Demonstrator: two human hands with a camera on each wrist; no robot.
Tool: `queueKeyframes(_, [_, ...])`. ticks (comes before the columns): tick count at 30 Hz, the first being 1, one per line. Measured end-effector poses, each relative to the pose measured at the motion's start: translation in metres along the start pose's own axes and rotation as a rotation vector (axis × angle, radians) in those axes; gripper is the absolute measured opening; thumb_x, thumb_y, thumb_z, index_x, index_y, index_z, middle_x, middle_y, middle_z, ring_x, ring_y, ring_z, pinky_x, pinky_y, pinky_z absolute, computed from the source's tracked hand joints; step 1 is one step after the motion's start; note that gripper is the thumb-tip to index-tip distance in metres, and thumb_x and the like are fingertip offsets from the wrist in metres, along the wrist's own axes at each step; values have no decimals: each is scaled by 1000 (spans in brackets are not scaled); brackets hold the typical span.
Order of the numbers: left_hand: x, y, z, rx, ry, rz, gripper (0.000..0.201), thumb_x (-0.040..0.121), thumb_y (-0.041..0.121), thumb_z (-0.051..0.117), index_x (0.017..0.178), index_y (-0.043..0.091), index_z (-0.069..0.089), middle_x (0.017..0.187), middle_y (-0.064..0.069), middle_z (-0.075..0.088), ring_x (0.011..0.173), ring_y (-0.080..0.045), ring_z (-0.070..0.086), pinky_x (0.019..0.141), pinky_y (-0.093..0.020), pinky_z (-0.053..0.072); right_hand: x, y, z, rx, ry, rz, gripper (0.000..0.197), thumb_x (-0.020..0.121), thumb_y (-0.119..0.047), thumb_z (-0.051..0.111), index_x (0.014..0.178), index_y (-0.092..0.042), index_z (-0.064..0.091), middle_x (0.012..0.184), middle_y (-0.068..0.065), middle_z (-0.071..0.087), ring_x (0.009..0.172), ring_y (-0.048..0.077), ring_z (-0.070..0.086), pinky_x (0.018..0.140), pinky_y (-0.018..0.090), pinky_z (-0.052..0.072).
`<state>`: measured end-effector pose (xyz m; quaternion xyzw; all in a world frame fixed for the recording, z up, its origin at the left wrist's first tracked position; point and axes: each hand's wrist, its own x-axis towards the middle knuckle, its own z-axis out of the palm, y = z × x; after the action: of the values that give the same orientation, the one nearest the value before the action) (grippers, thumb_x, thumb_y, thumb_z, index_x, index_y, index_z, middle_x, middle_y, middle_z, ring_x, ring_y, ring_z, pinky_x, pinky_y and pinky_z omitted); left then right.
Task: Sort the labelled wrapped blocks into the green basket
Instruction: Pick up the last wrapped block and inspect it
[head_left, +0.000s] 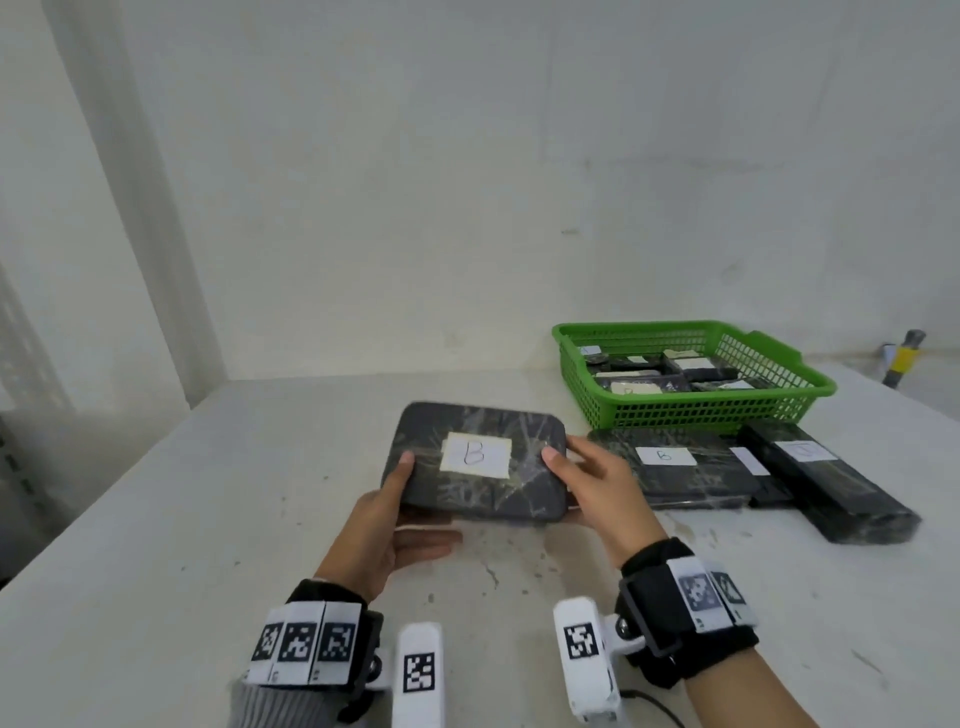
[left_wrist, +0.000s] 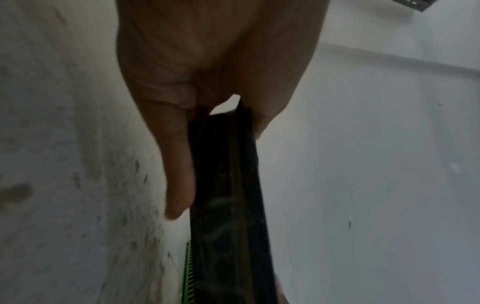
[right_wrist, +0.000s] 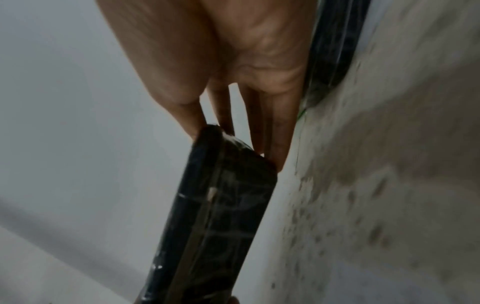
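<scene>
left hand (head_left: 387, 519) grips block (head_left: 475, 460) marked B, thumb on top | right hand (head_left: 597, 486) grips its other end | block above surface (head_left: 156, 545), left of and nearer than green basket (head_left: 691, 410)

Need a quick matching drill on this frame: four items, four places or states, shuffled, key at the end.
Items:
1. held B block
2. green basket
3. second B block
4. long black block

Places or states:
a. flat on the table, just in front of the basket
b. far right, lying angled on the table
c. gripped at both ends by the left hand and right hand
d. at the back right, already holding several wrapped blocks

Pairs: 1-c, 2-d, 3-a, 4-b
</scene>
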<state>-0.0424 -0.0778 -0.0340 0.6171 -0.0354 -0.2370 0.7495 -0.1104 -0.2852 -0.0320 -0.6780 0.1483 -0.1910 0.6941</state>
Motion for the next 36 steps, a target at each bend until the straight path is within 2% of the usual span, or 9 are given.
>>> queueKeyframes(3, [-4,-3,9,171,-55,-32,48,92,52,53,106,7,67,92,-18,76,80,-37,74,63,-35,61,-13,-7,-30,-69,27,12,15,94,-18,63,106,-18,72,92,1,77,86,19,74,65,38,61])
queueKeyframes(7, [-10,-9,35,320,-108,29,43,88,40,66,101,-1,70,90,-14,76,76,-34,74,63,-34,61,-29,-21,-77,-190,47,65,12,94,-18,63,89,-19,73,77,-5,76,69,11,73,53,32,57])
queueKeyframes(12, [-18,-22,80,456,-233,-25,44,88,41,68,99,-2,70,85,-16,76,71,-31,75,60,-33,61,-47,-32,-131,-300,87,186,14,94,-20,63,94,-11,74,88,8,74,72,23,71,55,32,58])
queueKeyframes(16, [-16,-32,108,509,-286,-68,46,88,37,69,102,-7,68,88,-22,75,68,-31,74,63,-36,62,-55,-38,-163,-376,94,229,14,93,-20,65,90,-10,74,81,7,72,63,18,68,55,29,57])
queueKeyframes(25, [-8,-44,150,634,-319,-92,44,90,27,70,103,-15,65,95,-28,72,56,-22,71,59,-35,62,-48,-21,-202,-396,150,282,7,90,-15,69,83,-16,72,79,5,72,71,19,68,75,38,58])
queueKeyframes(28, [-5,-46,157,647,-311,-93,40,90,26,70,95,-14,66,92,-29,72,53,-21,70,55,-32,61,-45,-16,-207,-383,183,269,12,88,-13,71,79,-20,68,78,2,70,71,17,66,69,31,54])
queueKeyframes(30, [-1,-47,158,633,-307,-96,38,89,25,71,94,-13,67,91,-29,72,53,-22,70,55,-32,61,-40,-12,-211,-399,189,258,4,88,-14,72,83,-14,72,80,3,72,74,17,67,71,30,54])
queueKeyframes(33, [0,-47,157,617,-289,-105,37,87,27,73,88,-10,69,88,-28,73,56,-24,71,58,-32,61,-32,-7,-213,-455,198,245,22,85,-20,75,101,-5,75,96,10,73,92,24,67,92,39,53])
queueKeyframes(36, [-2,-49,156,574,-263,-108,42,86,29,74,94,-12,69,86,-28,73,58,-27,71,56,-32,61,-26,-1,-215,-490,218,238,27,84,-23,77,102,-4,74,97,10,71,94,24,64,94,40,50])
